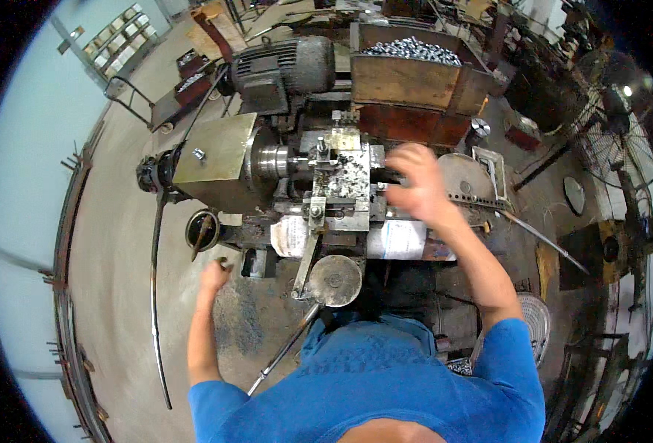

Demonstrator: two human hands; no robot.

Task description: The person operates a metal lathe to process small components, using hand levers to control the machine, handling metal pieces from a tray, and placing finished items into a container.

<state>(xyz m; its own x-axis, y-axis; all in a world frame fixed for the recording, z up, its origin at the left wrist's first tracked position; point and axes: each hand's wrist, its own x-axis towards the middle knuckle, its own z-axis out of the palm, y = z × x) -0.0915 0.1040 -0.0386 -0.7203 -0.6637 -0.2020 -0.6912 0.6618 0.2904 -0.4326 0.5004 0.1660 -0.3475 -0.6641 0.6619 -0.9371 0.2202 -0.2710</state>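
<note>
A small metal lathe with a chuck (273,160) and an oily tool slide (349,177) stands before me. At the right end of the slide is my right hand (419,183), slightly blurred, with its thumb and curled fingers apart and nothing visible between them. Whether it touches the machine I cannot tell. My left hand (214,276) is low on the left, its fingers closed near a small dark thing I cannot make out. Just above it is a round pot (202,230) with a brush-like handle in it. A lever (308,266) hangs off the slide's front beside a round metal disc (334,280).
A large motor (286,65) sits behind the lathe. Right of it, a metal bin (408,83) holds many small shiny parts. A round plate (465,179) lies to the right, near a long rod (541,238). A big fan (611,133) stands at far right.
</note>
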